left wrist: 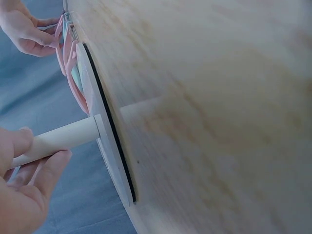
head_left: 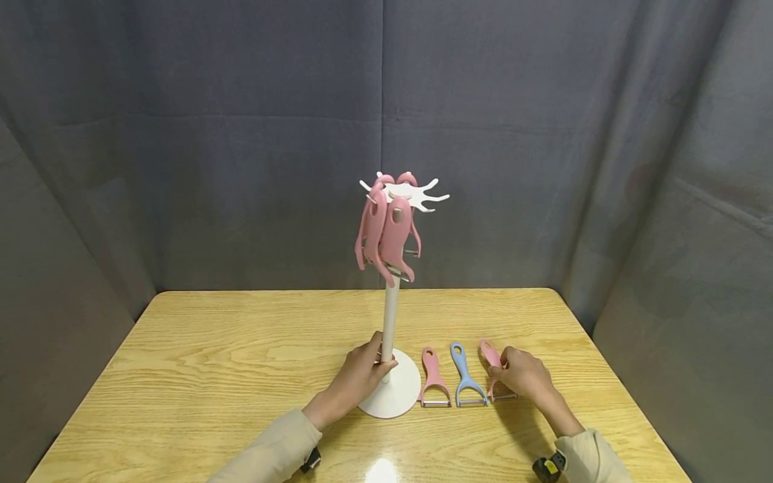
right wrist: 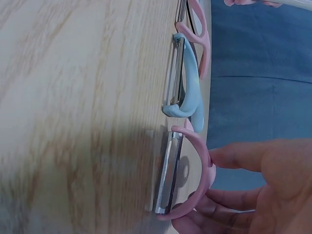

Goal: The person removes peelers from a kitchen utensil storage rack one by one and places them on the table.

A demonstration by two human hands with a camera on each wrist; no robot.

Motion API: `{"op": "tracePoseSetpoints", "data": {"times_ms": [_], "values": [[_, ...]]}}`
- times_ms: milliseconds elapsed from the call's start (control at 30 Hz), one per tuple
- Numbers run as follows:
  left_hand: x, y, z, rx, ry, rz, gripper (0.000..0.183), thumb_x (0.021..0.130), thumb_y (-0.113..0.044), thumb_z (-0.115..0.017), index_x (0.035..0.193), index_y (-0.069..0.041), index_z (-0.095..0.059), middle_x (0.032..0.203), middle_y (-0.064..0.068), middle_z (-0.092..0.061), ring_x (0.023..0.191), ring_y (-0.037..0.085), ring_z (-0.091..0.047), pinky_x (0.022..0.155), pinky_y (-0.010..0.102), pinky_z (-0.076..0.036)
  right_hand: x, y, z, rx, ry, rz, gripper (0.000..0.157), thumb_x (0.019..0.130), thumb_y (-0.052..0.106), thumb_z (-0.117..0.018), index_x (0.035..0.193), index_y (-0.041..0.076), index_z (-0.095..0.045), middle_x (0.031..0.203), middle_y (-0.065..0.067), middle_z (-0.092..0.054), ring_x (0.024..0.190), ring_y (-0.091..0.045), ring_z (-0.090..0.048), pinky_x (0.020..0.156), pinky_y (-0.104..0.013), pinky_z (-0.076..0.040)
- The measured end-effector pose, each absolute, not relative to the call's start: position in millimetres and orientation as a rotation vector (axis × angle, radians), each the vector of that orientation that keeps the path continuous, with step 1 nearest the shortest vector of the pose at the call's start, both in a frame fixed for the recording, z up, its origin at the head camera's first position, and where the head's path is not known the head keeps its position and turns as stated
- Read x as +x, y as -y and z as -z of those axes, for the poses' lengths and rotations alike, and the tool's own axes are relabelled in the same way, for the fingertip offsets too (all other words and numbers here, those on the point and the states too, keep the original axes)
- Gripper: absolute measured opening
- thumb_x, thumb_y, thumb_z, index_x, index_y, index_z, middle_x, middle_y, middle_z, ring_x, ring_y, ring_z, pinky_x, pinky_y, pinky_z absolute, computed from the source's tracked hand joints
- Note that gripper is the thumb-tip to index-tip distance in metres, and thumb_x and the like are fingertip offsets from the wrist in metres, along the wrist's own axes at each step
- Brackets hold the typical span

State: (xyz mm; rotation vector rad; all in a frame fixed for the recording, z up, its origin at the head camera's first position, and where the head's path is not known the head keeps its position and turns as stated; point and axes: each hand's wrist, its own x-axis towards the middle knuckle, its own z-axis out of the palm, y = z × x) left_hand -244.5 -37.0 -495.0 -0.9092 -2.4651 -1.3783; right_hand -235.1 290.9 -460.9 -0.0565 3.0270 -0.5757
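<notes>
A white stand with a round base (head_left: 395, 399) and a tall post (head_left: 390, 315) stands upright on the table. My left hand (head_left: 357, 376) grips the lower part of that post, thumb and fingers curled round it. Several pink peelers (head_left: 395, 235) hang from the hooks on its left and front side. To the right of the base my right hand (head_left: 525, 372) pinches a pink peeler (right wrist: 199, 151) by its neck, thumb on one side and fingers on the other. The fingers partly cover its handle in the head view.
Between the base and my right hand lie a pink peeler (head_left: 431, 369) and a blue peeler (head_left: 461, 367), blades toward me. Bare white hooks (head_left: 435, 198) stick out at the stand's right. Grey curtains (head_left: 253, 147) surround the wooden table (head_left: 229, 349) at the back and sides.
</notes>
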Motion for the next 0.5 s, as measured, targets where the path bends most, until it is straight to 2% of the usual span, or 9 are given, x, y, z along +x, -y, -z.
{"op": "tracePoseSetpoints", "data": {"times_ms": [233, 500], "values": [[-244.0, 38.2, 495.6, -0.91, 2.469, 1.384, 0.027, 0.097, -0.008, -0.063, 0.117, 0.002, -0.049, 0.1, 0.015, -0.066, 0.094, 0.025, -0.07, 0.074, 0.025, -0.057, -235.6, -291.2, 462.7, -0.045, -3.02, 0.548, 0.024, 0.088, 0.025, -0.071, 0.089, 0.002, -0.063, 0.074, -0.004, -0.056, 0.06, -0.02, -0.046, 0.05, -0.031, -0.034], [-244.8, 37.3, 495.6, -0.906, 2.471, 1.387, 0.026, 0.097, -0.007, -0.064, 0.117, -0.002, -0.049, 0.1, 0.014, -0.066, 0.095, 0.025, -0.069, 0.075, 0.024, -0.057, -236.2, -292.9, 466.8, -0.026, -2.999, 0.535, 0.02, 0.087, 0.024, -0.069, 0.085, 0.005, -0.062, 0.071, -0.002, -0.054, 0.059, -0.02, -0.046, 0.05, -0.03, -0.034]]}}
